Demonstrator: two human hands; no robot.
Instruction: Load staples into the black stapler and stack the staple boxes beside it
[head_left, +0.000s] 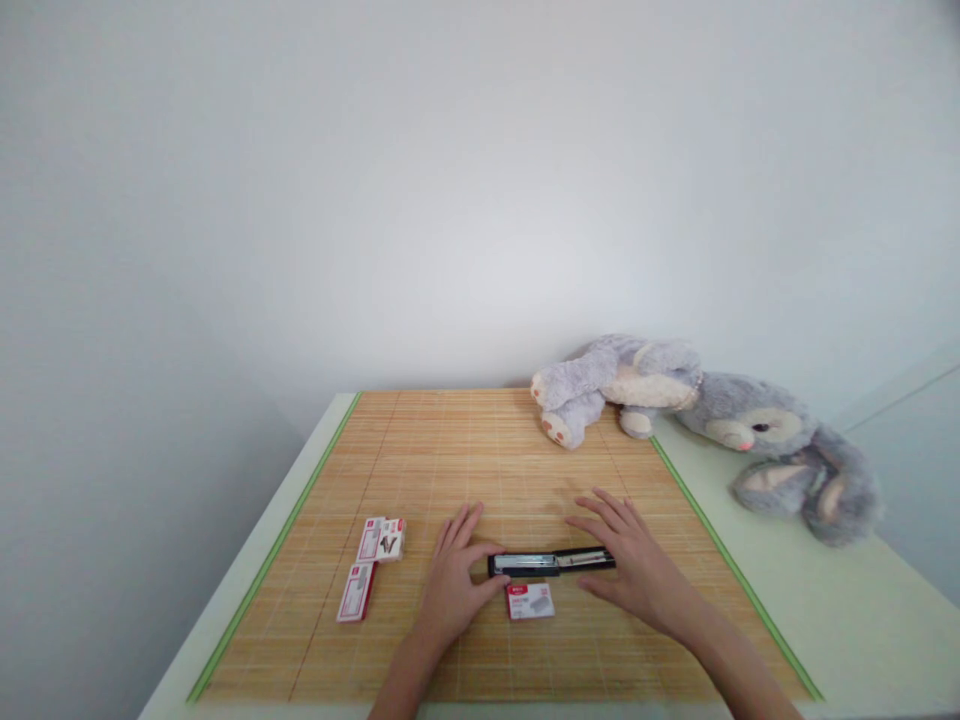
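1. A black stapler [525, 565], opened out flat, lay crosswise on the bamboo mat [450, 460], toward its near edge; its metal channel showed along the left half.
2. The left hand [452, 585] was at the stapler's left end, with thumb and forefinger on either long side and a small gap between them — the other fingers reached forward, loosely parted. Whether those two fingertips were gripping could not be told.
3. The right hand [637, 570] was spread wide over the other end, fingers beyond the stapler and thumb on the near side. It covered the tip, so any contact there could not be made out.
4. A red-and-white staple box [530, 602] lay just on the near side of the stapler, between the hands.
5. Well to the left, a white box with a dark device printed on it [391, 540] sat against an upper red-and-white box [370, 540]; a lower red-and-white box [355, 593] lay just nearer.
6. At the back right, a grey plush rabbit [652, 388] lay on its side — partly on the mat, partly on the pale table [862, 600].
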